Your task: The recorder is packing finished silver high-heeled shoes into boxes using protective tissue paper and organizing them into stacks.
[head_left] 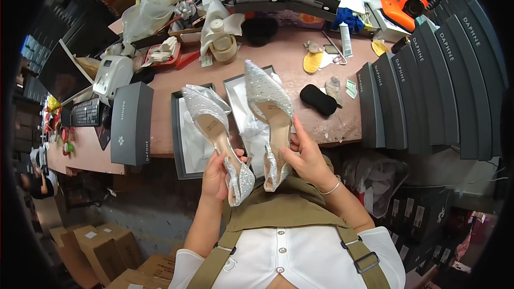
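Two silver, glittery, pointed-toe pumps are held up side by side over the near edge of the table. My left hand [215, 177] is closed round the middle of the left shoe [208, 111], whose toe points away from me. My right hand [308, 156] grips the right shoe [270, 93] at its waist, thumb on the insole and fingers along the outer side. Beneath and behind them lies an open grey shoebox [182, 147] lined with white tissue paper [194, 150]. Its lid or second half [231, 88] also has tissue in it.
Tall rows of dark grey shoeboxes [399, 101] stand along the table's right side. A closed shoebox [130, 123] stands upright at left, near a keyboard [85, 112] and a white label printer [113, 75]. A black sponge [318, 100], a tape roll [223, 51] and a white tube [346, 40] lie farther back.
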A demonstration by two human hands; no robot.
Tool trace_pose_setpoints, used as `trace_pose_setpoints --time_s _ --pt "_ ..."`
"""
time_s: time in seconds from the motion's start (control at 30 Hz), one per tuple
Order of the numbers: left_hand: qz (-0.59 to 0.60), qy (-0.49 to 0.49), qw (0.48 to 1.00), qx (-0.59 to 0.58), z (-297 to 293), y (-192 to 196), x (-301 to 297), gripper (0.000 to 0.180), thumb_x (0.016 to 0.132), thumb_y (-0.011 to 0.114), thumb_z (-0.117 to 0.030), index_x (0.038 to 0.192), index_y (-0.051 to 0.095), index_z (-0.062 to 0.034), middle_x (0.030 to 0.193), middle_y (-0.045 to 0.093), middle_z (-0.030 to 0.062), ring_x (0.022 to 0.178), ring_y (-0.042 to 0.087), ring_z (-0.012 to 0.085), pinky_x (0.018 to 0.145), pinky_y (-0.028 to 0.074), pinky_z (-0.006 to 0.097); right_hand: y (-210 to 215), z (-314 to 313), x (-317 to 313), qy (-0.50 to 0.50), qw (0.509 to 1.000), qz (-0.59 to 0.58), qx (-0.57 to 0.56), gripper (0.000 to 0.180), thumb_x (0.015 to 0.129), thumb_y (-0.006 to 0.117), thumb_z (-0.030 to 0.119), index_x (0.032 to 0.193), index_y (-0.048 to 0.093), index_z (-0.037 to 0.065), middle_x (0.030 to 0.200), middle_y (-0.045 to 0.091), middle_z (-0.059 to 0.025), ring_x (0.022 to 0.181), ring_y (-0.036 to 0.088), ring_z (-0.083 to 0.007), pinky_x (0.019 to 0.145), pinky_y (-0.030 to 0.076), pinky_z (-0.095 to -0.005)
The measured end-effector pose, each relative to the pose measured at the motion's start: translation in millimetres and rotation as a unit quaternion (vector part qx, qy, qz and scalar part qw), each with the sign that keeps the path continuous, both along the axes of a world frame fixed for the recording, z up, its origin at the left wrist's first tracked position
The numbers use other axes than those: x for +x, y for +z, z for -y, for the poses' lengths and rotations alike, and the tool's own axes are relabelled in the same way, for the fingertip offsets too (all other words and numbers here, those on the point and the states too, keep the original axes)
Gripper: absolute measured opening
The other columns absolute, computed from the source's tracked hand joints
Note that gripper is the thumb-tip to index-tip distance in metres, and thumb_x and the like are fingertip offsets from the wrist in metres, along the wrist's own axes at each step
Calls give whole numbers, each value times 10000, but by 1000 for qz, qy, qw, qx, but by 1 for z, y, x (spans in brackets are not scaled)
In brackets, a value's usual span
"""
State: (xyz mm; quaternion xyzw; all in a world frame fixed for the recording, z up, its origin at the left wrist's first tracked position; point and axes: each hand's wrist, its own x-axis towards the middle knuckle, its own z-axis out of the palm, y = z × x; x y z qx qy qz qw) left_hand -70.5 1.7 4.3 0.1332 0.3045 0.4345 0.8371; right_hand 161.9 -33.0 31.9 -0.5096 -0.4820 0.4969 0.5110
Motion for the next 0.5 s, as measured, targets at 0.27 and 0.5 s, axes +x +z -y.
trace_pose_setpoints --time_s 0.27,0.5 --pt "-219 59 965 134 -41 26 -29 404 915 487 -120 1287 419 20 1053 617 187 857 655 250 740 559 365 14 -13 20 -68 996 47 -29 581 869 576 36 1401 350 -25 942 649 -89 623 517 -39 553 439 -223" --pt "-686 56 549 473 -90 31 -37 623 823 669 -167 1338 392 47 1321 424 218 1264 392 362 1065 310 430 11 -47 69 -127 991 -40 -20 482 907 517 21 1369 396 -45 996 615 -56 851 564 -68 761 466 -215"
